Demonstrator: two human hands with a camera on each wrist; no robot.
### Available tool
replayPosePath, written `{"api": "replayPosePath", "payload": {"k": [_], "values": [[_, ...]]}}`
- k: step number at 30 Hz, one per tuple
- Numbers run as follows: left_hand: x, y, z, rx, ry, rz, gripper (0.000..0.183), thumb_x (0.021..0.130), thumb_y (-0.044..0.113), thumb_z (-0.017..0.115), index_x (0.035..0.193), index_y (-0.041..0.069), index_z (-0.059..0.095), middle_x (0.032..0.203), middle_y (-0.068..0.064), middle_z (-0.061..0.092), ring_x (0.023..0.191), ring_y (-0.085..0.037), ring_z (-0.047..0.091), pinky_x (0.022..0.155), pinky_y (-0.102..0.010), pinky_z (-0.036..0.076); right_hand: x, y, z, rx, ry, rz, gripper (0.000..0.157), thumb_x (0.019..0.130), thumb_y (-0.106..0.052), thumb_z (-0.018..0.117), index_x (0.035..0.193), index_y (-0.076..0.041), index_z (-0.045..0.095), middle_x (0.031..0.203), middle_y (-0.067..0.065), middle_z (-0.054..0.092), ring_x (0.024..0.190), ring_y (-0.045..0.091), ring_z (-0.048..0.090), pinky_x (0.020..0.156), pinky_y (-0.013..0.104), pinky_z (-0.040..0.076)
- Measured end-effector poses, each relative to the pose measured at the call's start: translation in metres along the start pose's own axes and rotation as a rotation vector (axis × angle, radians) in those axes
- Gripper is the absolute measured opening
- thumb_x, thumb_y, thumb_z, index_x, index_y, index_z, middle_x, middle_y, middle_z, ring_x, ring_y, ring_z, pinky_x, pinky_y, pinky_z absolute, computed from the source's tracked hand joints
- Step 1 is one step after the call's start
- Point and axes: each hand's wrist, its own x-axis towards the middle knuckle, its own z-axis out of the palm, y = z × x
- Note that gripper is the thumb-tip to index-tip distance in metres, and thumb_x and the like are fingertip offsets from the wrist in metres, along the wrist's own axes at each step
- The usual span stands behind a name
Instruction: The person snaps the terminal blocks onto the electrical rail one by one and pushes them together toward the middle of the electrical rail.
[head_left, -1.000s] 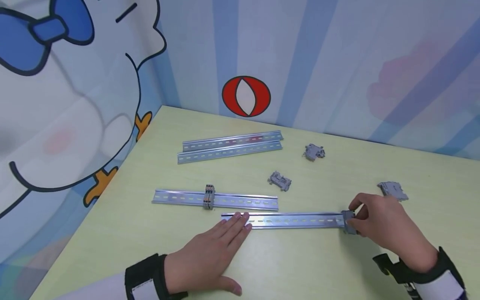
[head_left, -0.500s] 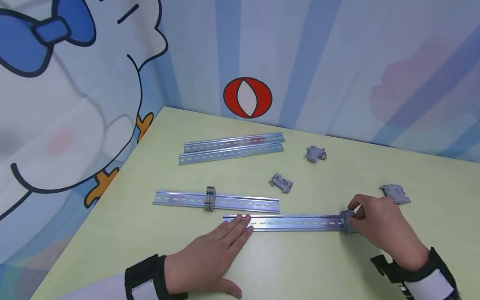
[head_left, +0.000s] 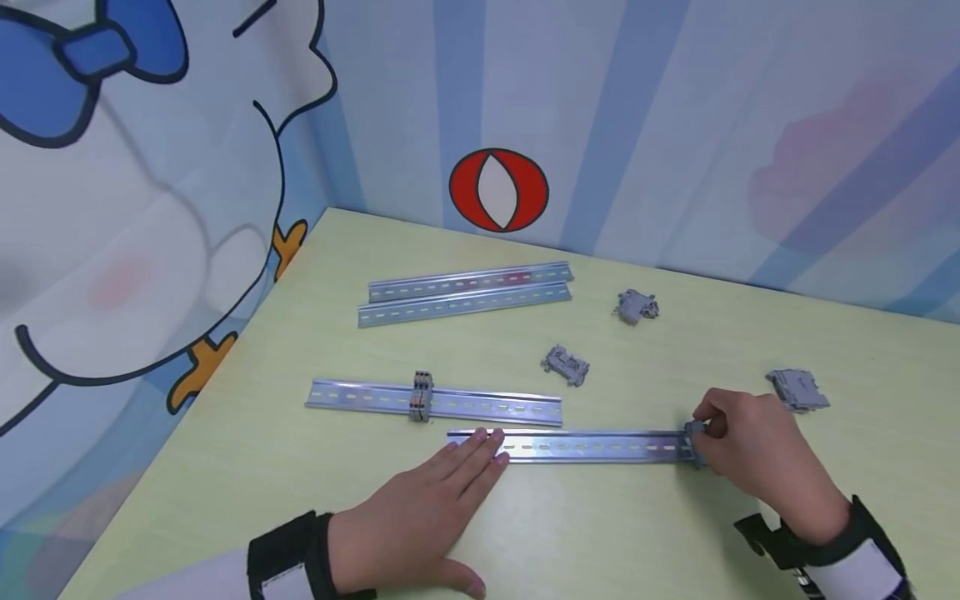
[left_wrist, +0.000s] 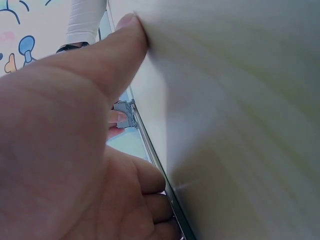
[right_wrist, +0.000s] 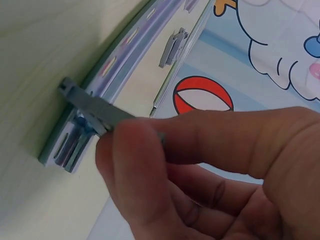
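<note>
My left hand (head_left: 420, 521) lies flat with its fingers straight, the fingertips resting on the left end of a slotted metal DIN rail (head_left: 592, 447). At the rail's other end, my right hand (head_left: 761, 446) pinches a grey terminal block (right_wrist: 102, 111) between thumb and index finger. In the right wrist view the block sits across the rail, a short way in from the rail's end, and its upper part is hidden by the fingers. The left wrist view shows the same block (left_wrist: 126, 115) standing over the rail beyond the left palm.
Behind lies another DIN rail (head_left: 487, 407) bearing a small cluster of terminal blocks (head_left: 421, 397). Two more rails (head_left: 465, 304) lie side by side farther back. Loose grey terminal blocks rest on the table: one (head_left: 566, 365) mid-table, one (head_left: 637, 307) behind, one (head_left: 798, 390) at right.
My right hand has shifted slightly left, and the terminal block in it looks narrower, turned more edge-on over the rail. My left hand stays in place on the rail.
</note>
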Motion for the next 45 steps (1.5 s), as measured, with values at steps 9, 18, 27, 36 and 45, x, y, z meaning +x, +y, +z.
{"api": "replayPosePath", "payload": {"k": [9, 18, 27, 36, 45], "values": [[-0.001, 0.002, -0.001, 0.034, 0.014, 0.001, 0.112, 0.078, 0.08, 0.049, 0.157, 0.007, 0.019, 0.166, -0.013, 0.01, 0.153, -0.027, 0.008, 0.121, -0.043, 0.025, 0.002, 0.0, 0.0, 0.008, 0.012, -0.027, 0.009, 0.075, 0.004, 0.069, 0.084, 0.004, 0.071, 0.067, 0.009, 0.073, 0.047, 0.007, 0.058, 0.046, 0.022, 0.046], [0.0, 0.001, -0.003, 0.027, 0.012, -0.006, 0.113, 0.077, 0.081, 0.048, 0.157, 0.007, 0.019, 0.166, -0.013, 0.01, 0.153, -0.027, 0.008, 0.121, -0.043, 0.026, 0.01, 0.006, -0.009, 0.072, -0.18, 0.069, 0.018, 0.083, -0.006, 0.07, 0.097, 0.005, 0.067, 0.073, 0.008, 0.075, 0.051, 0.01, 0.063, 0.049, 0.027, 0.049], [0.0, 0.0, -0.003, 0.086, 0.039, -0.006, 0.115, 0.075, 0.083, 0.048, 0.156, 0.005, 0.021, 0.166, -0.015, 0.013, 0.152, -0.028, 0.01, 0.121, -0.041, 0.027, 0.012, 0.039, -0.033, 0.319, -0.483, 0.1, 0.05, 0.092, -0.017, 0.066, 0.133, 0.007, 0.054, 0.097, 0.008, 0.079, 0.078, 0.011, 0.075, 0.066, 0.026, 0.058], [0.001, -0.001, 0.0, 0.036, 0.017, 0.002, 0.115, 0.075, 0.083, 0.048, 0.157, 0.007, 0.019, 0.166, -0.013, 0.01, 0.153, -0.026, 0.007, 0.121, -0.042, 0.026, 0.015, 0.061, -0.025, 0.687, -0.628, 0.065, 0.048, 0.094, -0.002, 0.06, 0.134, 0.02, 0.044, 0.098, 0.02, 0.077, 0.088, 0.02, 0.077, 0.075, 0.034, 0.062], [0.002, -0.001, 0.001, 0.029, 0.013, 0.002, 0.115, 0.075, 0.083, 0.049, 0.157, 0.007, 0.019, 0.166, -0.012, 0.01, 0.153, -0.026, 0.007, 0.121, -0.042, 0.025, 0.015, 0.066, -0.015, 0.902, -0.671, 0.03, 0.051, 0.097, -0.004, 0.058, 0.136, 0.022, 0.037, 0.101, 0.01, 0.079, 0.096, 0.027, 0.075, 0.082, 0.041, 0.06]]}}
